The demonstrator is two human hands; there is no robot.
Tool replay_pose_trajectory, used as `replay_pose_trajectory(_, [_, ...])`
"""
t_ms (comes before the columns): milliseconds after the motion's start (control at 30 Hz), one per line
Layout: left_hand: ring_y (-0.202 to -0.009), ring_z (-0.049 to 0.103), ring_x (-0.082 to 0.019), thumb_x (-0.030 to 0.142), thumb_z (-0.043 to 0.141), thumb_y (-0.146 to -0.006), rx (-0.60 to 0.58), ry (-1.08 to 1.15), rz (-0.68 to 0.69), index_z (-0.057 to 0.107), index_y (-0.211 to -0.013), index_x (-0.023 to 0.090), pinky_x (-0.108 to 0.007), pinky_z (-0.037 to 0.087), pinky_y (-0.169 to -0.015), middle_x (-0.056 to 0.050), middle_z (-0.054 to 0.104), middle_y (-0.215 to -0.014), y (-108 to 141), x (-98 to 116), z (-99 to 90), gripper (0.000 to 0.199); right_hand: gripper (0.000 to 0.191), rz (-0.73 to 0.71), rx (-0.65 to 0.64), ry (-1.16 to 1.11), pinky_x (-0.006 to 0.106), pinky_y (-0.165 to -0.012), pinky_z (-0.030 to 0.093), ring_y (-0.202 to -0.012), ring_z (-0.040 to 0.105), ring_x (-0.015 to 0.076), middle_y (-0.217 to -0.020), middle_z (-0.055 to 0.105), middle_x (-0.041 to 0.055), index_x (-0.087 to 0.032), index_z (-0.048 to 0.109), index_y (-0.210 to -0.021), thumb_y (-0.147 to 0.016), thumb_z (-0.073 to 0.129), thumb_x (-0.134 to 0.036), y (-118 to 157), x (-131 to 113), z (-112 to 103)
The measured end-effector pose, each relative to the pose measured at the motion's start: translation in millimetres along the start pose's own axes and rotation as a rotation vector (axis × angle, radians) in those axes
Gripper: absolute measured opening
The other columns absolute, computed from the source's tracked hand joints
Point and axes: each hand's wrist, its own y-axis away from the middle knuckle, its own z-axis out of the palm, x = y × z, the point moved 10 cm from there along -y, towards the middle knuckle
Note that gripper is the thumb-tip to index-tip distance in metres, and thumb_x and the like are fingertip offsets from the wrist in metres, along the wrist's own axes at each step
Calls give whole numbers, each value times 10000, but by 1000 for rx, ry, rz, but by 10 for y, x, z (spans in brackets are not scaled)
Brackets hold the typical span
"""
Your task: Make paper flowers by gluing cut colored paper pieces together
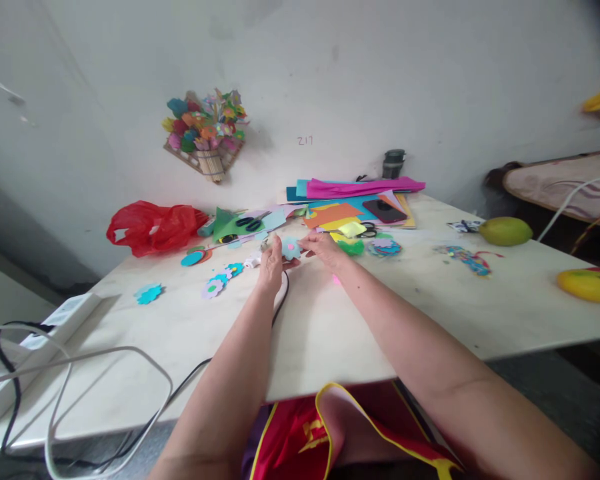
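1. A light-blue paper flower (292,248) with a pink centre is sitting between the two hands, above the middle of the white table (330,333).
2. The left hand (272,265) is grasping the flower from its left side, thumb pointing up and fingers reaching underneath.
3. The right hand (323,247) is pinching the flower's right edge with its fingertips.
4. Just left of the left hand, a small white object (253,261) is lying; its exact kind is too blurred to tell.
5. Farther left, a row of blue and lilac flowers (222,281) is resting, with turquoise flowers (149,294) lying beyond it.
6. Behind the hands, dark-handled scissors (250,223) are lying on green paper (224,225).
7. Right of the right hand, a stack of scalloped paper shapes (385,247) is resting near a green crumpled piece (351,248).
8. Toward the back, a phone (385,211) is lying on coloured sheets (333,215), and a red plastic bag (155,227) is slumping at the left.
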Motion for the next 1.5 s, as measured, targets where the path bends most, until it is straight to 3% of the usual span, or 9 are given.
replay_pose_trajectory(333, [-550, 543, -94, 513, 810, -515, -15, -34, 16, 582, -651, 122, -286, 574, -608, -1, 581, -579, -22, 10, -13, 472, 153, -66, -32, 105, 248, -591, 404, -621, 546, 123, -585, 602, -5, -163, 639, -592, -606, 646, -316, -57, 1, 1])
replay_pose_trajectory(600, [-521, 533, -94, 564, 792, -514, 34, -74, 55, 581, -638, 117, -271, 560, -555, -1, 563, -554, -21, 61, -37, 509, 168, -91, -26, 109, 253, -598, 413, -627, 540, 124, -595, 607, -4, -166, 642, -595, -604, 650, -334, -51, -30, 4])
replay_pose_trajectory(800, [-533, 569, -134, 767, 532, -666, 71, -53, -8, 607, -719, 125, -308, 564, -554, -37, 575, -585, 10, 49, -51, 649, 154, -84, -16, 97, 249, -599, 416, -636, 540, 123, -598, 610, -6, -170, 640, -589, -614, 655, -321, -65, -55, -25])
replay_pose_trajectory(1000, [-524, 541, -103, 589, 774, -532, -29, -98, 27, 606, -656, 116, -262, 544, -539, -16, 585, -581, 33, 99, 38, 517, 148, -110, -47, 151, 251, -605, 419, -638, 525, 120, -634, 622, -3, -165, 654, -612, -618, 648, -313, -63, -72, -3])
replay_pose_trajectory(1200, [-502, 555, -105, 498, 825, -493, -65, -99, 3, 621, -651, 106, -258, 530, -514, -18, 614, -574, 33, 67, 54, 469, 108, -139, -84, 200, 252, -609, 414, -615, 488, 111, -597, 573, -19, -158, 632, -592, -606, 631, -265, -42, -116, 6])
replay_pose_trajectory(1500, [-494, 537, -96, 450, 836, -486, 61, -38, 59, 598, -627, 115, -255, 528, -501, 4, 584, -550, 23, 102, -39, 434, 110, -58, -81, 97, 250, -613, 431, -667, 568, 129, -629, 617, -4, -165, 636, -640, -651, 632, -274, -30, -16, 45])
